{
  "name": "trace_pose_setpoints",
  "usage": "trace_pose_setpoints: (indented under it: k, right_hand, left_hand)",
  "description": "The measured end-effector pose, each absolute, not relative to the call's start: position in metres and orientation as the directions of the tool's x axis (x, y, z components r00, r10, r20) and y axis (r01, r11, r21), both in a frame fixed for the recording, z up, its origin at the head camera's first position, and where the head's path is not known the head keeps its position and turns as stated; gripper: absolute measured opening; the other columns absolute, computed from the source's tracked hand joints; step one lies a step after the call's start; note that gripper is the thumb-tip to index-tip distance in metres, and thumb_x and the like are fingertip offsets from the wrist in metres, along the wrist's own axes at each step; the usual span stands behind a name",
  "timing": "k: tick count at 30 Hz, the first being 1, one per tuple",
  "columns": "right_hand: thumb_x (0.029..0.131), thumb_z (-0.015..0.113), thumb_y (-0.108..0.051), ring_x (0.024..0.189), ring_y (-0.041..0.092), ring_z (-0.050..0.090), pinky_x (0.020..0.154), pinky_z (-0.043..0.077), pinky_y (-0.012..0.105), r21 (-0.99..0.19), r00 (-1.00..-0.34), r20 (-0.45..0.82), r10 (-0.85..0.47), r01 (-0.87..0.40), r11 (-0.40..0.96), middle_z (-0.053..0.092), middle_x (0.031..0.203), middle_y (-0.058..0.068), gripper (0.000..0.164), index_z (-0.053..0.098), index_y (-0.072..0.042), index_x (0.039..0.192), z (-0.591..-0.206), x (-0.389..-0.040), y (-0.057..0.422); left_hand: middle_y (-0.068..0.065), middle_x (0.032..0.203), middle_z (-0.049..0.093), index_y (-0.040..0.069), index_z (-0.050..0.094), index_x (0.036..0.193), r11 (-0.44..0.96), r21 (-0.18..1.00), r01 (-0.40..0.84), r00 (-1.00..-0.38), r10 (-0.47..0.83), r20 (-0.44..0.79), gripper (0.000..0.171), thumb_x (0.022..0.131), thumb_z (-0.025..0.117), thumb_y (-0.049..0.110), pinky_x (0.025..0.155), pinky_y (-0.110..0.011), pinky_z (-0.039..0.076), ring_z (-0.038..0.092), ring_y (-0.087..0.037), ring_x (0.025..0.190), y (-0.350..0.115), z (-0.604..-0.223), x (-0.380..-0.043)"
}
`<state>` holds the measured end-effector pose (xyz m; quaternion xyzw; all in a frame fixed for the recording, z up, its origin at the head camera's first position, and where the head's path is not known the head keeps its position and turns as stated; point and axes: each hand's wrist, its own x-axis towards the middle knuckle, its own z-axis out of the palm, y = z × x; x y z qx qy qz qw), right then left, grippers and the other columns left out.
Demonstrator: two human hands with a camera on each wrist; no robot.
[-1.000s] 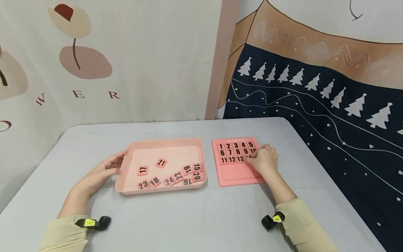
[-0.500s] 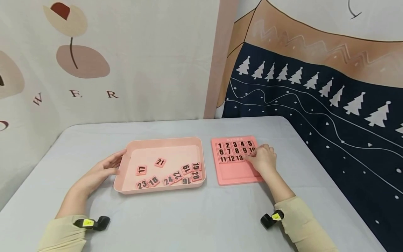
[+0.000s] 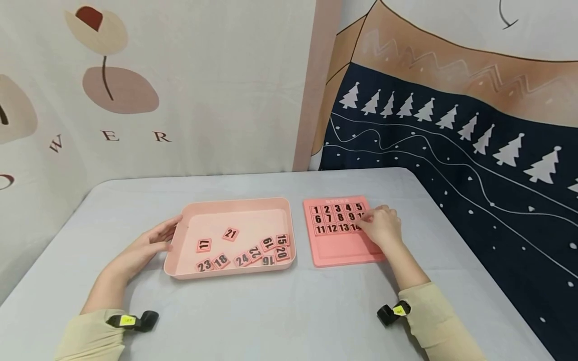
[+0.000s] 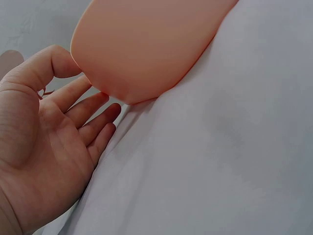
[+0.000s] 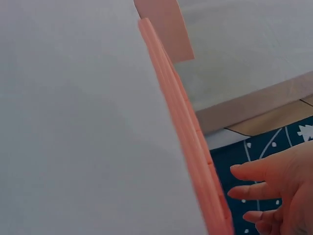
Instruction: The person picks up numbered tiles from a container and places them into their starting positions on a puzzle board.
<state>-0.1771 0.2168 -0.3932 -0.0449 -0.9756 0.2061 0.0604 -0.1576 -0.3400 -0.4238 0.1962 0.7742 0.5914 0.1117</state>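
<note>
A pale pink tray [image 3: 246, 218] holds several loose number tiles, among them tile 21 [image 3: 231, 234] and tile 17 [image 3: 204, 244]. My left hand [image 3: 142, 250] rests against the tray's left wall; in the left wrist view its fingers are loosely extended beside the tray corner [image 4: 142, 49]. To the right lies a pink number board [image 3: 340, 250], its upper rows filled with tiles 1 to 14 in order; 10 is partly covered. Over the board's right side is my right hand [image 3: 384, 230]. Its fingers [image 5: 249, 169] stand apart in the right wrist view, with nothing visible between them.
A pale cloth covers the table [image 3: 271, 316]. Behind stands a light printed curtain [image 3: 226, 100], and a dark blue tree-patterned cloth [image 3: 451, 165] hangs along the right side. A narrow gap separates the tray and board.
My right hand has shifted slightly right and off tile 14, which now shows beside 13. The left hand stays at the tray.
</note>
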Motion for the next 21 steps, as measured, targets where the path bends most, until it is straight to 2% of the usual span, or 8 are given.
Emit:
trace_pose_setpoints:
  k: [5,11,16,21]
  right_hand:
    - [0.087,0.069,-0.028,0.116,0.045,0.039,0.099,0.024,0.062,-0.499,-0.986,0.157,0.064,-0.023,0.866,0.052,0.124,0.026,0.028,0.072,-0.005,0.103,-0.384,-0.175,0.217]
    - [0.083,0.075,-0.021,0.117,0.039,0.038,0.101,0.021,0.060,-0.601,-0.961,0.274,-0.040,-0.204,0.773,0.052,0.123,0.021,0.027,0.071,-0.004,0.104,-0.374,-0.171,0.201]
    - [0.077,0.081,-0.019,0.110,0.032,0.041,0.097,0.027,0.055,-0.591,-0.917,0.371,-0.150,-0.358,0.723,0.055,0.117,0.014,0.028,0.073,-0.006,0.101,-0.373,-0.169,0.179]
    - [0.073,0.084,-0.023,0.107,0.026,0.042,0.092,0.032,0.049,-0.552,-0.879,0.391,-0.273,-0.462,0.694,0.055,0.116,0.009,0.030,0.075,-0.012,0.100,-0.374,-0.169,0.154]
  left_hand:
    - [-0.024,0.155,0.015,-0.001,0.022,0.150,0.222,0.960,0.173,-0.900,0.432,0.062,0.068,0.090,0.053,-0.003,0.095,-0.010,0.033,0.036,0.006,0.124,-0.339,-0.425,-0.158]
    - [-0.025,0.154,0.016,-0.001,0.023,0.150,0.218,0.960,0.173,-0.902,0.427,0.065,0.068,0.089,0.054,-0.004,0.094,-0.010,0.033,0.037,0.007,0.122,-0.338,-0.424,-0.157]
    - [-0.022,0.155,0.016,-0.001,0.022,0.150,0.209,0.964,0.166,-0.901,0.429,0.062,0.069,0.089,0.054,-0.004,0.094,-0.010,0.033,0.037,0.008,0.122,-0.337,-0.424,-0.157]
    - [-0.021,0.156,0.015,0.000,0.022,0.150,0.204,0.965,0.162,-0.901,0.429,0.061,0.069,0.089,0.054,-0.005,0.094,-0.010,0.033,0.037,0.008,0.121,-0.338,-0.425,-0.157]
